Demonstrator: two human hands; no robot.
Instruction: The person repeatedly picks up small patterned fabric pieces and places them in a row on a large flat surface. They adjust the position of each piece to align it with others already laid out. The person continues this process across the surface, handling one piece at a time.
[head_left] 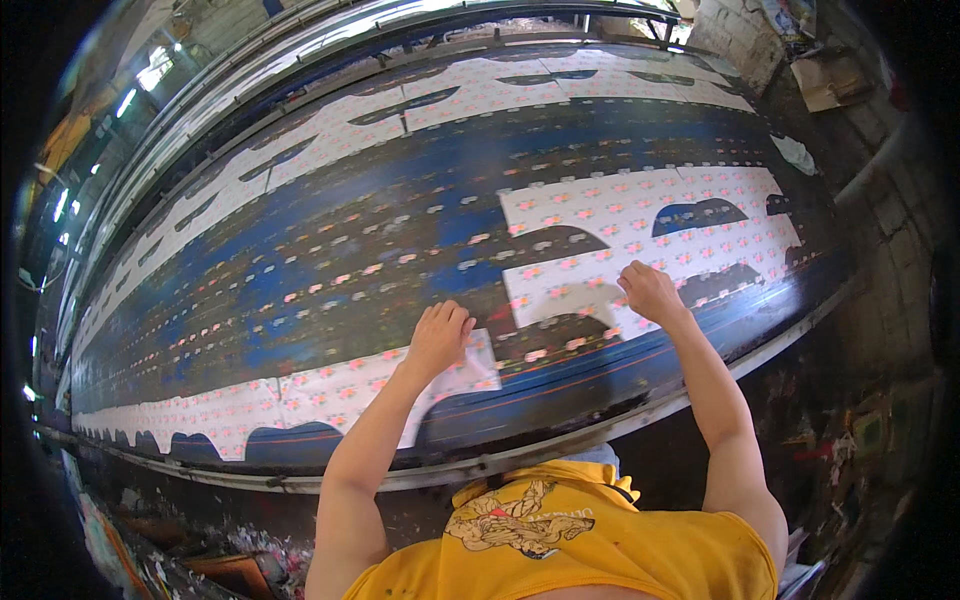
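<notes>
My left hand [440, 335] is closed, with curled fingers, at the right end of a strip of white fabric [340, 388] along the table's near edge. What its fingertips pinch, if anything, is hidden. Farther right, my right hand [650, 292] has its fingers pressed together on a white fabric panel [575, 205] with small pink and orange flower prints. Curved cutouts run through this panel, showing the dark surface beneath. Near the right hand, the panel's left part [560, 302] looks plainer and shaded.
The long dark table [400, 215] carries blue patches and rows of leftover flower prints. Another printed fabric strip [480, 88] lies along its far side. A metal rail [545, 455] borders the near edge. A crumpled pale scrap [793, 153] lies at the right end, near a cardboard box [830, 80].
</notes>
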